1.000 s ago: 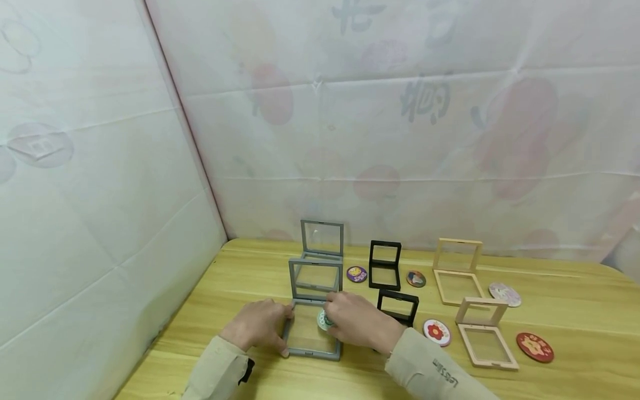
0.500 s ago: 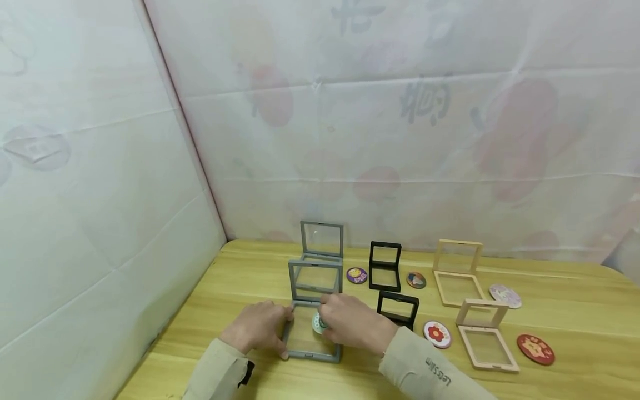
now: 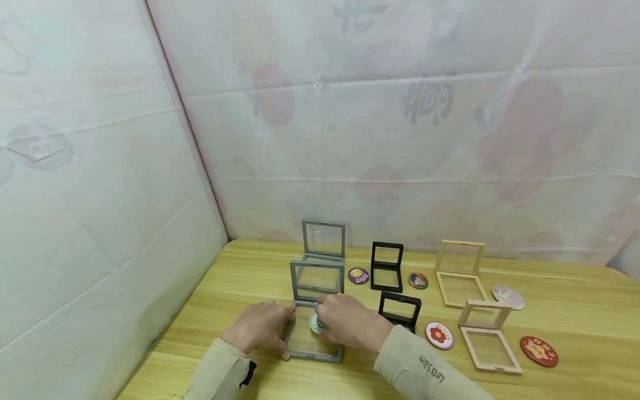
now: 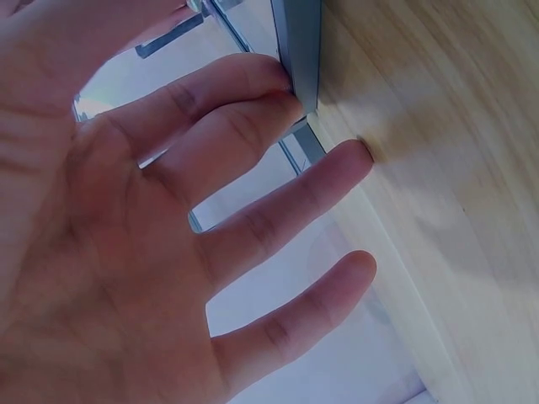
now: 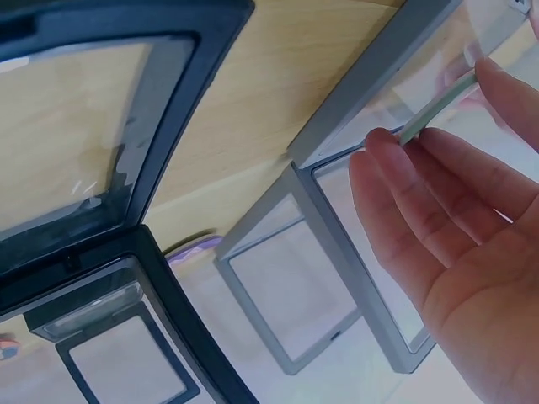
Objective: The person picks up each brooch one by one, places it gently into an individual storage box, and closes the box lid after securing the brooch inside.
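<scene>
A grey display frame (image 3: 310, 356) with clear film lies opened out on the table, its lid (image 3: 317, 265) standing up at the back. My left hand (image 3: 260, 326) touches the left side of its base; in the left wrist view two fingertips rest against the grey edge (image 4: 299, 50) while the other fingers are spread and nearly straight. Over the base's right part, my right hand (image 3: 347, 322) pinches a round pale-green badge (image 3: 315, 323). The right wrist view shows that badge (image 5: 438, 105) edge-on between thumb and fingertips, over the film. The hand covers part of the badge.
Behind stands another opened grey frame (image 3: 324, 223). To the right are black frames (image 3: 386, 288), a yellowish frame (image 3: 462, 273) and a beige frame (image 3: 495, 369). Round badges lie beside them: purple (image 3: 358, 275), dark (image 3: 418, 280), red-flower (image 3: 439, 335), pale (image 3: 508, 297), red (image 3: 539, 351).
My right hand has shifted slightly left with the green badge, bringing it nearer the middle of the grey frame's base. The left hand stays at the frame's left side.
</scene>
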### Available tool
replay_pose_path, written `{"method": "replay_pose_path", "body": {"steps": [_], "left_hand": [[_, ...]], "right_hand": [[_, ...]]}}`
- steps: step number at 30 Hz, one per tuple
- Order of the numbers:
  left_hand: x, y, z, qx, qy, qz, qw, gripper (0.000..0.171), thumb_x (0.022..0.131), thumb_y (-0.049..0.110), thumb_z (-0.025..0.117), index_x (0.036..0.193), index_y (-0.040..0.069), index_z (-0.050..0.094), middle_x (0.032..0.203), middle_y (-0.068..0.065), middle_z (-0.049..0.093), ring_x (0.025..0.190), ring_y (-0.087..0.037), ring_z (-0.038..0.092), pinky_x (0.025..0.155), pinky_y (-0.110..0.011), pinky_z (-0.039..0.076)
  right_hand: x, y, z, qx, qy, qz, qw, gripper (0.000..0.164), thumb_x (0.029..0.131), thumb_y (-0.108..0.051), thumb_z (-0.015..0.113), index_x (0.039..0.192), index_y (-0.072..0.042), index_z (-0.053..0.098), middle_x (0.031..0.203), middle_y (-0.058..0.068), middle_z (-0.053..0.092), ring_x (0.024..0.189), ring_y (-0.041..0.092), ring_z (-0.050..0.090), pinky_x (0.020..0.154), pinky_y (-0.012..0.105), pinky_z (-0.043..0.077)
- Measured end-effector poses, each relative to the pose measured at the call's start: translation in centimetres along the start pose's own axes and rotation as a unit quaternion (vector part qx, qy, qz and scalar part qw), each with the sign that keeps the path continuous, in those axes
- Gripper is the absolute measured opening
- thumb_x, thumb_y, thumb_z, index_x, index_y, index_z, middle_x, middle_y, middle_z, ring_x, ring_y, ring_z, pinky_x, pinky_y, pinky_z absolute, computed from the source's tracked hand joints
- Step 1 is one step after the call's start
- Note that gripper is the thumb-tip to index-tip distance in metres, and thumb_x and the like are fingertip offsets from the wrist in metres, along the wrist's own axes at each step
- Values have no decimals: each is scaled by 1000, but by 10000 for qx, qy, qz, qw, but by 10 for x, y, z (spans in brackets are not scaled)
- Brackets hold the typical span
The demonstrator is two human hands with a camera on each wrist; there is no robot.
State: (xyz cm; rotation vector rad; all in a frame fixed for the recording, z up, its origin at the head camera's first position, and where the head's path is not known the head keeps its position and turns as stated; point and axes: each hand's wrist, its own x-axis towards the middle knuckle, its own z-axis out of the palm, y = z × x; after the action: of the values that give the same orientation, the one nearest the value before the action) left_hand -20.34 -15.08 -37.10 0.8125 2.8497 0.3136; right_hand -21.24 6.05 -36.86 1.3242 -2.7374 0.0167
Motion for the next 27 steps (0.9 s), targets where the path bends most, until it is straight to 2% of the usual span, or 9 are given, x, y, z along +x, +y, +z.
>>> {"method": "replay_pose_path", "body": {"steps": [4, 6, 9, 11, 13, 16, 25, 27], "left_hand": [[2, 2, 0, 19, 21, 89, 10000, 61, 62, 27, 97, 113, 3, 74, 63, 8, 52, 53, -6, 38, 51, -24, 40], [2, 3, 0, 75, 15, 56, 10000, 62, 62, 28, 98, 113, 3, 75, 70, 4, 61, 55, -7, 38, 52, -25, 40], [1, 3, -1, 125, 6, -8, 9999, 63, 61, 28, 98, 114, 3, 75, 77, 2, 66, 56, -8, 39, 54, -26, 42], [0, 3, -1, 132, 15, -24, 9999, 62, 61, 27, 98, 113, 3, 75, 75, 3, 65, 56, -7, 39, 54, -26, 42], [-1, 2, -1, 61, 22, -1, 10000, 61, 61, 26, 98, 112, 3, 75, 67, 6, 56, 55, -7, 39, 51, -26, 41], [-3, 1, -2, 5, 21, 32, 10000, 58, 61, 26, 97, 110, 3, 75, 63, 8, 51, 54, -6, 38, 50, -25, 39], [0, 1, -2, 72, 40, 80, 9999, 58, 61, 27, 98, 109, 3, 75, 65, 8, 52, 56, -7, 40, 53, -26, 42], [0, 2, -2, 102, 37, 66, 9999, 58, 61, 28, 98, 109, 4, 75, 69, 7, 57, 57, -7, 40, 54, -26, 42]], "right_hand": [[-1, 1, 1, -41, -16, 62, 10000, 20, 81, -20, 86, 89, -7, 74, 84, -2, 63, 66, 4, 56, 60, 13, 47], [-1, 0, 2, -39, -10, 56, 10000, 19, 81, -20, 86, 89, -7, 74, 84, -2, 63, 66, 4, 55, 60, 13, 46], [1, -1, 4, -80, 1, 27, 10000, 18, 81, -20, 86, 88, -7, 74, 83, -2, 63, 64, 3, 54, 59, 12, 46], [3, -3, 4, -148, 39, 1, 9999, 18, 81, -20, 86, 86, -7, 74, 83, -2, 63, 64, 3, 54, 58, 13, 46], [4, -3, 4, -212, 30, 13, 9998, 19, 81, -21, 87, 86, -8, 74, 82, -3, 62, 64, 3, 53, 58, 13, 46], [6, -4, 5, -238, 17, 18, 9997, 19, 80, -22, 87, 84, -9, 73, 81, -4, 61, 63, 3, 52, 56, 14, 45], [9, -6, 5, -315, -19, 71, 9995, 22, 80, -24, 87, 75, -12, 69, 76, -4, 59, 58, 3, 43, 49, 15, 40], [9, -6, 6, -352, -41, 103, 9993, 23, 80, -24, 87, 75, -13, 69, 76, -4, 59, 58, 3, 43, 49, 16, 40]]}}
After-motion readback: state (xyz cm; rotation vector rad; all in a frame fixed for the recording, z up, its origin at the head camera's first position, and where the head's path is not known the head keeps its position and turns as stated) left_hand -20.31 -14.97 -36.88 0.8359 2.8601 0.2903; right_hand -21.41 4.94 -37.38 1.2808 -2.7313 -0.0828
